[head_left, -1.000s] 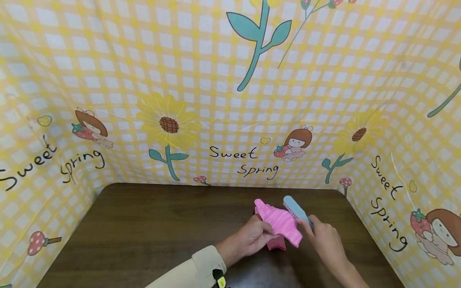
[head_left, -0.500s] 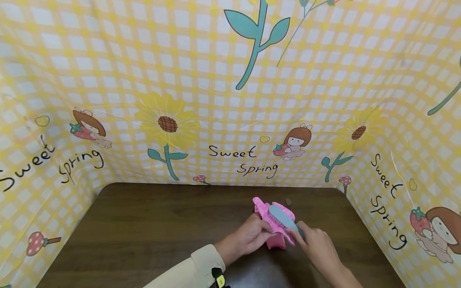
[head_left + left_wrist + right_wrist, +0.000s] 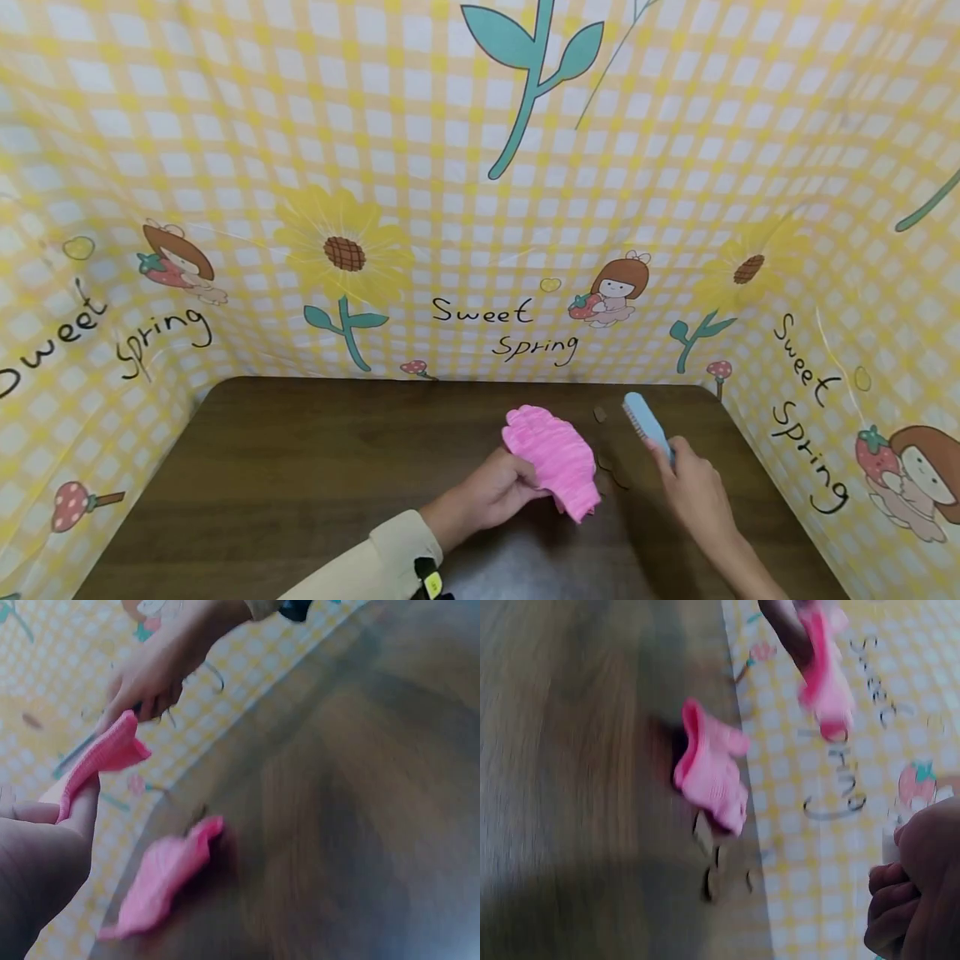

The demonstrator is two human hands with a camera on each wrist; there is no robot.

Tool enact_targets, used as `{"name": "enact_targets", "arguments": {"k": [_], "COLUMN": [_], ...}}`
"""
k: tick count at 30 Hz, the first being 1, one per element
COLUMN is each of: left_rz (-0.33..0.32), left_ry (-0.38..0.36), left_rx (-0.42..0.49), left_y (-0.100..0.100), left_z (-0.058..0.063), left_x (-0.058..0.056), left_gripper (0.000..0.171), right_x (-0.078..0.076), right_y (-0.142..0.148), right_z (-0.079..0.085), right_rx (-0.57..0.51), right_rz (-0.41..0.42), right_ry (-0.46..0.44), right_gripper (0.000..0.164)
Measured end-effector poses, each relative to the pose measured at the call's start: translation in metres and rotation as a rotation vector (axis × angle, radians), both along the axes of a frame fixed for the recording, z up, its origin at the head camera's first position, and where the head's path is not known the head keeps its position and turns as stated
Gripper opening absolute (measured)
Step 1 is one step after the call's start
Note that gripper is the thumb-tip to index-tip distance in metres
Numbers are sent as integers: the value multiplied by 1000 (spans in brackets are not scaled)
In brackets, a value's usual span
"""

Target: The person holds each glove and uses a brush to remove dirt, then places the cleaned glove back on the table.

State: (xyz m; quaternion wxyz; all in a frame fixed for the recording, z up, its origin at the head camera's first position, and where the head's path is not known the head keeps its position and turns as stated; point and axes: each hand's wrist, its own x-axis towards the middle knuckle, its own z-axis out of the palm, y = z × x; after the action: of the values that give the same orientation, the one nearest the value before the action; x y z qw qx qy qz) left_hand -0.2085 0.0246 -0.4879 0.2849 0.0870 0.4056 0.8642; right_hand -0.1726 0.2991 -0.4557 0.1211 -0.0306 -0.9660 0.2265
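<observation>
My left hand [image 3: 501,490] pinches a pink knit glove [image 3: 553,457] by its edge above the table, thumb on top; the glove's fingers point up and left. My right hand [image 3: 696,490] grips the handle of a light blue brush [image 3: 645,421], bristles facing left, apart from the glove. A second pink glove [image 3: 711,771] lies on the table under the held one, seen in both wrist views; in the head view the held glove mostly covers it. The wrist views are blurred.
Several small brown flakes [image 3: 703,832] lie on the dark wooden table [image 3: 337,467], beside the lower glove. A yellow checked cloth [image 3: 480,233] with printed flowers hangs along the table's back and sides.
The brush, over the held glove half a second ago, has moved away to the right. The glove has turned and shifted left, showing its broad side. More brown flakes are now visible.
</observation>
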Motion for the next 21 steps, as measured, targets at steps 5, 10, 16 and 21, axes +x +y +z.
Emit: {"name": "enact_targets", "arguments": {"k": [5,10,16,21], "left_rz": [-5,-28,14,119], "left_ry": [19,9,-5,23], "left_rx": [-134,-334,-470,-441], "left_y": [-34,-57,-62,-60], "left_z": [-16,-27,-36,-35], "left_x": [-10,-22,-30,-32], "left_gripper": [68,40,18,26], "right_x": [-10,-20,-35,-44], "right_y": [27,42,47,45], "right_z": [-12,-29,-47,-59], "right_rx": [-74,-67,-12,-6], "right_rz": [-41,-51,-24,-43], "right_ry": [-198,-265,-201,-178], "right_gripper": [63,53,39,38]}}
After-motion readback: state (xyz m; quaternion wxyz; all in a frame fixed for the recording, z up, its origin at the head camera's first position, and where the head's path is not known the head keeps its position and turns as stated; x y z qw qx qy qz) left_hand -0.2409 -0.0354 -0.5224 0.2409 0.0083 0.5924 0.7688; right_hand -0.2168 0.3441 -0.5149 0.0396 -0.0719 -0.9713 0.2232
